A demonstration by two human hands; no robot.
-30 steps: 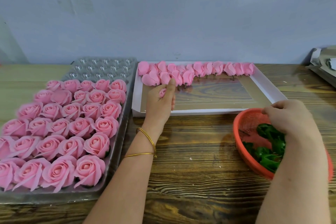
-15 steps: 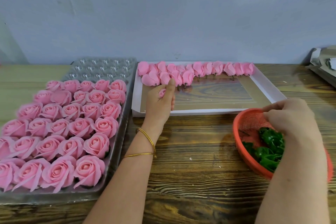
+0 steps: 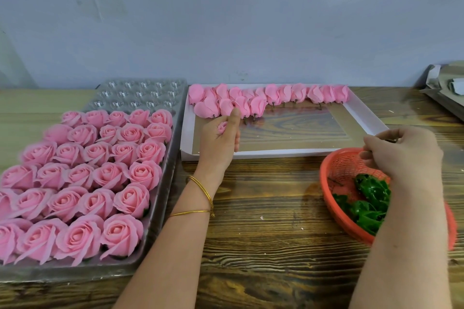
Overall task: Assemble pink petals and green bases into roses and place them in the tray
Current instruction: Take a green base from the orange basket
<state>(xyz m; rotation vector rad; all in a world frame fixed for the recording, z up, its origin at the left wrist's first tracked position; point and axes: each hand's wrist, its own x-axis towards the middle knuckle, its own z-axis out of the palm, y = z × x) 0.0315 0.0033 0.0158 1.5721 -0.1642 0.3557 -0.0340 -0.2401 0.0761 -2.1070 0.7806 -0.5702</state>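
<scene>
Left hand (image 3: 218, 143) curled around a soft pink bud (image 3: 222, 127); right hand (image 3: 404, 155) hovered half-curled over the round orange mesh basket (image 3: 341, 168), grip unclear.

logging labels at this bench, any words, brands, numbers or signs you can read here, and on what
None: no text can be read anywhere in this view.
On the clear tray, the white box and the red basket: no print shows.
On the papers at the right edge: too blurred to tell.
On the pink bud in the left hand: no mark.
</scene>
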